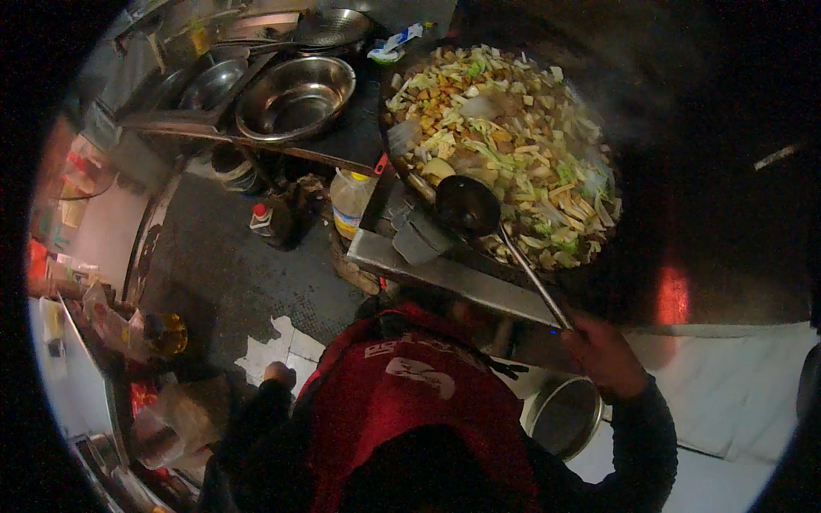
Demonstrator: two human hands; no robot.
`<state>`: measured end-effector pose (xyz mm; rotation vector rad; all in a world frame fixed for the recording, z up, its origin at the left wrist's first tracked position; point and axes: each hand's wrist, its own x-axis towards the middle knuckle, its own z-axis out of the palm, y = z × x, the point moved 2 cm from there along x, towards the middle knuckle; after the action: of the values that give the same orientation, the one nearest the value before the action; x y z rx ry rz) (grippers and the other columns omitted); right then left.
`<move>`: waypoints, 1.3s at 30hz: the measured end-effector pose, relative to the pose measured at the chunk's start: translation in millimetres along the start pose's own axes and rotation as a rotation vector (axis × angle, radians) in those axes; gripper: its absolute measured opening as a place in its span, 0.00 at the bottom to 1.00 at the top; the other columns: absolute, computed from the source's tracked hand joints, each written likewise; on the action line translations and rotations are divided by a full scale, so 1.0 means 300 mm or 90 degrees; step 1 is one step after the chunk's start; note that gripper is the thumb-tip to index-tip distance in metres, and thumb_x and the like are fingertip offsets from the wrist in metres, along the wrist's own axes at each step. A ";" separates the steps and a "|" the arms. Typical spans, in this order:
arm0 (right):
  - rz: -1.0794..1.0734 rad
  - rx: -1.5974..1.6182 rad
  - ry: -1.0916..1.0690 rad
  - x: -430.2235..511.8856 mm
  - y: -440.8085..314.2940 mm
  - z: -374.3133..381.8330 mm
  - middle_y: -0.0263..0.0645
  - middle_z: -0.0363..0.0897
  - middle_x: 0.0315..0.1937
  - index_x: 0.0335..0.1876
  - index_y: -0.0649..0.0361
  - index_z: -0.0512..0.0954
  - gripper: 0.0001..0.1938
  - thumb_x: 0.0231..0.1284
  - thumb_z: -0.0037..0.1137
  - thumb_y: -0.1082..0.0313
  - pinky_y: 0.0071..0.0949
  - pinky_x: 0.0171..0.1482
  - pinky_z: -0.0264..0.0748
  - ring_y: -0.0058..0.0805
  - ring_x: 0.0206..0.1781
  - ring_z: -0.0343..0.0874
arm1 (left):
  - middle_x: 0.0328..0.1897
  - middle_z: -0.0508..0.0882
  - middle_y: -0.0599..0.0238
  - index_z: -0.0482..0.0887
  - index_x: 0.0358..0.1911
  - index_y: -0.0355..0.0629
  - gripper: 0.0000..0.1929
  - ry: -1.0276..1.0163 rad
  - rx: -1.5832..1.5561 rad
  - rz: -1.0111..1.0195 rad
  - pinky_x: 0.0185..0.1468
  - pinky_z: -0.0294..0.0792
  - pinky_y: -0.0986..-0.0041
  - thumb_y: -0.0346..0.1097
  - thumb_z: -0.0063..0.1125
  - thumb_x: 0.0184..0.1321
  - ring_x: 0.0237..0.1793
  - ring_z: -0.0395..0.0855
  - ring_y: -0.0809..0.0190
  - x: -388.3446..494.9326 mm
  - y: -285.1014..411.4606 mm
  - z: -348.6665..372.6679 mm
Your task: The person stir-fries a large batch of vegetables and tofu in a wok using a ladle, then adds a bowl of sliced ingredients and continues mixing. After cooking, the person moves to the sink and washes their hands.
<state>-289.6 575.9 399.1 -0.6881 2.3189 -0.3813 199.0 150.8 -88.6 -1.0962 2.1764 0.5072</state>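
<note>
My right hand (606, 356) grips the end of a long-handled metal ladle (535, 276). The ladle's dark bowl (469, 205) rests over the near-left rim of a very large wok (391, 144). Chopped cabbage and pieces of browned food (507, 151) fill the wok, and steam rises at its right side. Down at my left side hangs my left hand (279, 373), away from the stove and apparently loosely curled. Whether its fingers hold anything is too dark and small to see. A red apron (410, 385) covers my front.
A steel basin (296, 99) stands on the counter left of the wok, with a perforated strainer (333, 29) behind it. Below are an oil jug (349, 202) and a red-capped bottle (276, 224) on the floor. A metal ledge (449, 279) runs before the wok; a pot (564, 417) stands lower right.
</note>
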 end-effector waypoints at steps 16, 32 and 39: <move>-0.093 -0.466 0.244 0.361 -0.224 -0.028 0.52 0.75 0.55 0.78 0.57 0.58 0.30 0.72 0.46 0.69 0.48 0.44 0.83 0.53 0.46 0.81 | 0.46 0.87 0.44 0.88 0.35 0.37 0.21 0.001 -0.027 0.004 0.58 0.74 0.52 0.49 0.49 0.64 0.52 0.83 0.41 0.102 0.072 -0.148; 0.041 -0.486 0.219 0.301 -0.154 -0.190 0.47 0.81 0.43 0.77 0.54 0.60 0.33 0.65 0.50 0.74 0.42 0.34 0.80 0.47 0.36 0.82 | 0.40 0.91 0.58 0.93 0.35 0.47 0.12 0.033 0.267 0.231 0.45 0.80 0.57 0.40 0.55 0.60 0.44 0.89 0.49 0.378 0.035 -0.211; -0.105 -0.603 0.487 0.489 0.212 -0.502 0.45 0.83 0.39 0.63 0.58 0.76 0.19 0.70 0.50 0.63 0.40 0.28 0.77 0.38 0.25 0.79 | 0.44 0.90 0.57 0.92 0.35 0.47 0.13 -0.007 0.147 0.106 0.50 0.80 0.58 0.41 0.54 0.62 0.44 0.89 0.48 0.343 0.042 -0.222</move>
<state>-508.5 556.4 403.2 -1.3556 3.1631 0.5488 118.2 60.4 -111.1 -0.7920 2.2616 0.3229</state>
